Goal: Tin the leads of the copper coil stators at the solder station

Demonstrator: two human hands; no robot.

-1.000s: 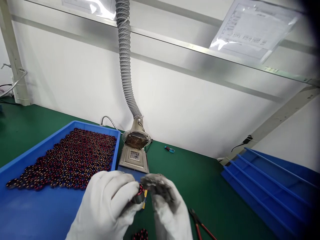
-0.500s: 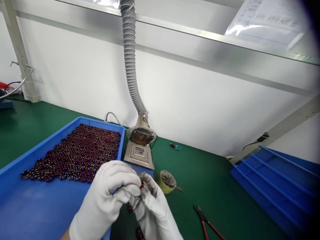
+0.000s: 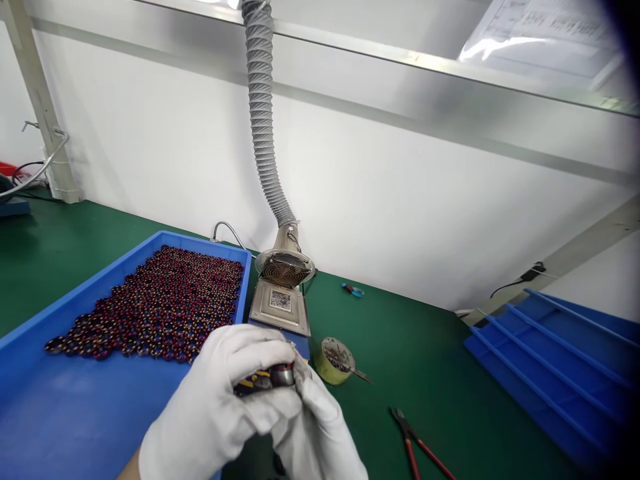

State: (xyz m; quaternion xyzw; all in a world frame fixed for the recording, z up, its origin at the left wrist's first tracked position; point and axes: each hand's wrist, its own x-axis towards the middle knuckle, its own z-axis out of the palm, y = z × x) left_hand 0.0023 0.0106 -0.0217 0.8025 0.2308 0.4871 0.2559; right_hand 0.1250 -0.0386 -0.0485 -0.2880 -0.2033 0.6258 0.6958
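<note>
My left hand, in a white glove, is closed around a small wound ring coil. The coil shows dark and yellow parts, a shiny metal side and a bit of red on top; my fingers cover the rest. My right hand, gloved too and grey at the fingertips, is closed against the coil's right end. Below the hands a dark small piece lies on the bench, mostly hidden. To the left, many similar red-and-black ring coils lie packed in a blue tray.
Behind the hands stands a fume extractor with a grey hose above a metal plate with a printed code. Right of them are a yellowish tin, red-handled cutters, small blue cutters and stacked blue trays.
The coil has turned in my hands, so its shiny metal side and yellow parts now show between the left fingers. The thin wire end seen at my right fingertips is now hidden.
</note>
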